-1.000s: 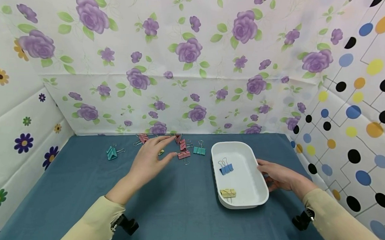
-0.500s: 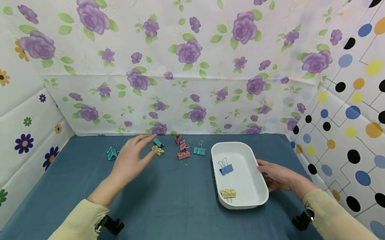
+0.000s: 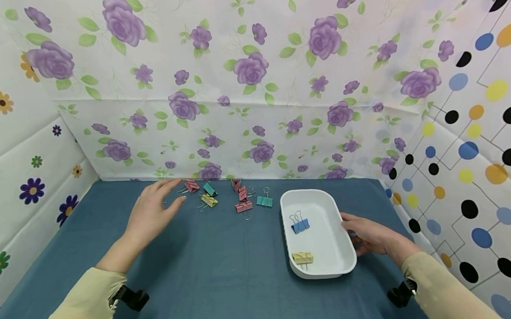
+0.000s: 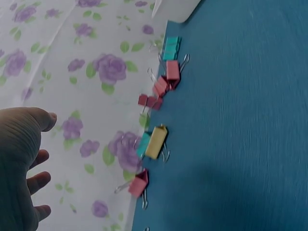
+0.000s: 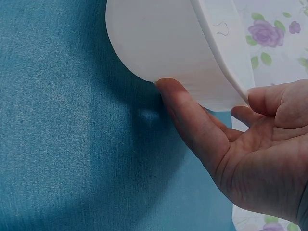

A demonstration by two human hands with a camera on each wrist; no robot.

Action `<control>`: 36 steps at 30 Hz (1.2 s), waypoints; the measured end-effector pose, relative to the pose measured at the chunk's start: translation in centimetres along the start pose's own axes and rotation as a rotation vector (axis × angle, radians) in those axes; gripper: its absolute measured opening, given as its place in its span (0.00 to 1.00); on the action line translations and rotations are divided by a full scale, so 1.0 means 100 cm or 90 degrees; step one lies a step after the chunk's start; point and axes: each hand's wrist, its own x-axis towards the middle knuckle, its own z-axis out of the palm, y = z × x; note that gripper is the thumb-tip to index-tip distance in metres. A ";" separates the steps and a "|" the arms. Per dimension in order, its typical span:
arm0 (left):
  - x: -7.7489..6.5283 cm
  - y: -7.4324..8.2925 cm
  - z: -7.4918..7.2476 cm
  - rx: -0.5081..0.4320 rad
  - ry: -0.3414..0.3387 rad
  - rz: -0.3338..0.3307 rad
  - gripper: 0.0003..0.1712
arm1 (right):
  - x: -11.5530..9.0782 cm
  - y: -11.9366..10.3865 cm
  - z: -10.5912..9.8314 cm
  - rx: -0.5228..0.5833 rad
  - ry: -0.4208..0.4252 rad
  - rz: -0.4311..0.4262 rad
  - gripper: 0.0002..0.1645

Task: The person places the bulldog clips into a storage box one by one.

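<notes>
My left hand hovers over the far left of the cloth, fingers spread and holding nothing. A clip behind it is hidden except for a bit of wire. Just right of it lie a red binder clip, a teal binder clip and a yellow binder clip. My right hand holds the white tray by its right side; in the right wrist view the thumb is at the rim and a finger touches the lower wall. Inside the tray are a blue binder clip and a yellow one.
Further right along the back edge, several red binder clips lie close together beside another teal clip. A floral sheet rises behind the blue cloth. Patterned sheets also stand at the left and right.
My left hand has moved left over the cloth, uncovering the red, teal and yellow clips and covering the leftmost teal clip. The right hand and tray stay put.
</notes>
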 end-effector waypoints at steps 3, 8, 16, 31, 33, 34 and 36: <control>0.000 -0.007 -0.003 0.011 0.002 -0.009 0.31 | 0.000 0.000 0.000 0.001 -0.002 -0.001 0.32; -0.001 -0.016 -0.009 0.027 0.006 -0.025 0.31 | -0.001 0.000 0.000 0.004 -0.001 -0.001 0.32; -0.003 -0.032 -0.017 0.050 0.000 -0.051 0.31 | -0.001 -0.001 0.002 0.000 0.002 0.001 0.33; -0.003 -0.063 -0.028 0.083 -0.047 -0.112 0.34 | -0.002 -0.002 0.002 -0.003 0.000 0.004 0.33; -0.003 -0.066 -0.028 0.085 -0.051 -0.114 0.35 | -0.002 -0.002 0.002 -0.005 0.000 0.005 0.33; -0.003 -0.068 -0.028 0.087 -0.053 -0.114 0.35 | -0.003 -0.002 0.002 -0.006 0.000 0.005 0.33; -0.003 -0.071 -0.028 0.092 -0.056 -0.116 0.35 | -0.002 -0.002 0.002 -0.007 -0.003 0.005 0.34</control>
